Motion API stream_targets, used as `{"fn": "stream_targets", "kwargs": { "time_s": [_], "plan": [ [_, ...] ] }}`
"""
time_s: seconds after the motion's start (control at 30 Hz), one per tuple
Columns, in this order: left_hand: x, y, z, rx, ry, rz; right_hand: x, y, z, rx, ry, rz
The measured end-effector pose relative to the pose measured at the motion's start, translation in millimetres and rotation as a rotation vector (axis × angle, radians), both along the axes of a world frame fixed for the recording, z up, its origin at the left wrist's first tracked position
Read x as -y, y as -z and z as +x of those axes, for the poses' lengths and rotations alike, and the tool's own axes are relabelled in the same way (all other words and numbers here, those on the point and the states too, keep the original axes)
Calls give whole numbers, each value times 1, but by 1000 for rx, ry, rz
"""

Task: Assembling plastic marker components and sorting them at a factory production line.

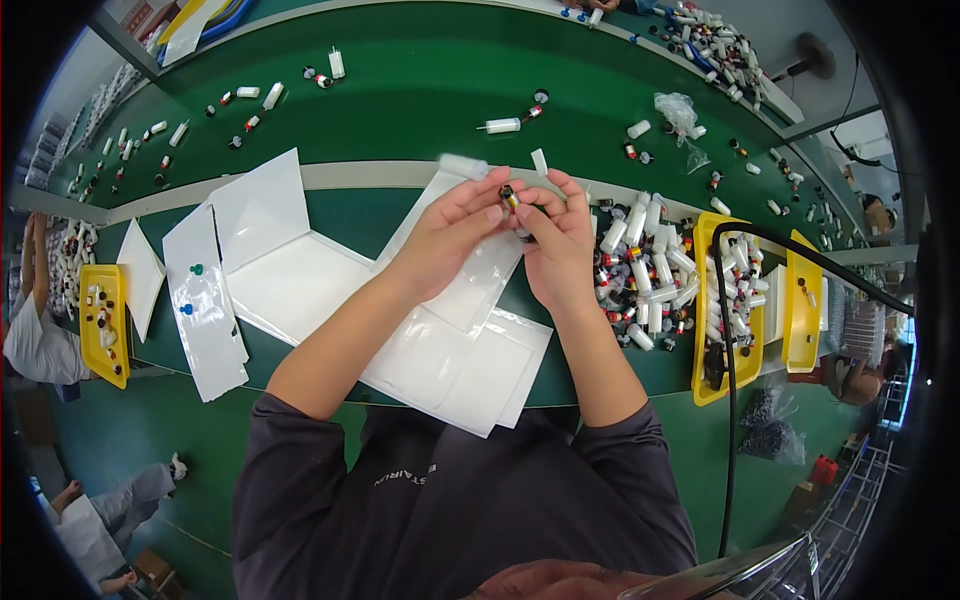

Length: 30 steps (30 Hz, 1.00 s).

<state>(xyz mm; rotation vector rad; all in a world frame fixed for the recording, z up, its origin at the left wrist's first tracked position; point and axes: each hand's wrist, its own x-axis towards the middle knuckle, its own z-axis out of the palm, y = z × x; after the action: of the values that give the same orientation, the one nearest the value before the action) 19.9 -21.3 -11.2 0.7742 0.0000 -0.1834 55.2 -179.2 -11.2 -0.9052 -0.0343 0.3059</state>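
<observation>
Green covers the whole tabletop [420, 80], a long bench split by a pale strip [350, 175] running across it. Both hands meet above the near half. The left hand [455, 225] and right hand [555, 240] pinch one small part [510, 197] between them, dark with a touch of orange and yellow; the fingers of each hand are closed on it, thumbs and forefingers almost touching. What the part is exactly is too small to tell.

Under the hands lie white sheets [290, 280], flat and overlapping, some square, one long and glossy with two little teal caps [192, 288] on it. Just right of the right hand sits a heap of white tubes [645, 260] mixed with small red and black pieces. Beside the heap stands a yellow tray [700, 300] with more tubes and dark bits, and a second yellow tray [800, 300] stands further right. A black cable [728, 400] arcs over the first tray and drops past the tabletop edge.

On the far half, loose white tubes and small dark pieces are scattered well apart, with a crumpled clear bag [678, 110] among them. Another yellow tray [103, 320] rests at the left end, near a second person [35, 330] in a pale top. At lower left a third person's legs [120, 500] show over a green floor. Metal racking [850, 500] stands at lower right.
</observation>
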Motion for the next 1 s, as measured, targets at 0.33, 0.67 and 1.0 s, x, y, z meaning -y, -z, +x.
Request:
{"fn": "stream_targets", "kwargs": {
  "time_s": [0.33,0.67,1.0],
  "plan": [
    [-16,5,4,33,-134,379,-10,4,-11,252,1,-370],
    [-18,3,9,-114,-72,57,-13,9,-9,310,39,-343],
    [-10,9,5,-54,-105,204,-13,20,-15,508,92,-483]
  ]
}}
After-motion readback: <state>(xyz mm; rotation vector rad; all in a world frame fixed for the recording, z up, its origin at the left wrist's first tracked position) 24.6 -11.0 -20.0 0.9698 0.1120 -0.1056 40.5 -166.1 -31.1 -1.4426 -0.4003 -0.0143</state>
